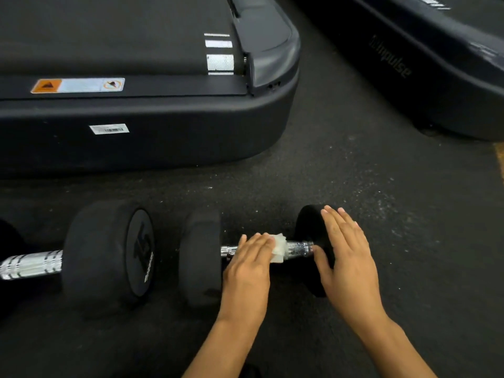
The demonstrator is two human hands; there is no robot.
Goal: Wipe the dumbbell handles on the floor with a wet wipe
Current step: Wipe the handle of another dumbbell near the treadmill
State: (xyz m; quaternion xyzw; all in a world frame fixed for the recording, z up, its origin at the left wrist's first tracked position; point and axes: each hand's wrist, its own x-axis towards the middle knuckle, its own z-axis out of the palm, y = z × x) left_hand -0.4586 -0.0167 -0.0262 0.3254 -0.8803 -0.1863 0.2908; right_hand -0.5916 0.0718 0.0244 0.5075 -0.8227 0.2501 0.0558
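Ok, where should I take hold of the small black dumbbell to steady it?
By its right black rubber head, palm from above, as the right hand does. It lies sideways on the floor, and the left hand and white wet wipe occupy its chrome handle.

The number "15" stands on the end face of the larger dumbbell (109, 257). "Impulse" runs along the side of the right-hand treadmill (425, 64). The sticker print is unreadable.

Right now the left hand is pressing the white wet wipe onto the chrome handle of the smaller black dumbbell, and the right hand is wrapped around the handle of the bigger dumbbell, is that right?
Not quite. The head view shows the right hand resting flat on the end weight of the same smaller black dumbbell, not the bigger one. The left hand does press the white wet wipe onto its chrome handle.
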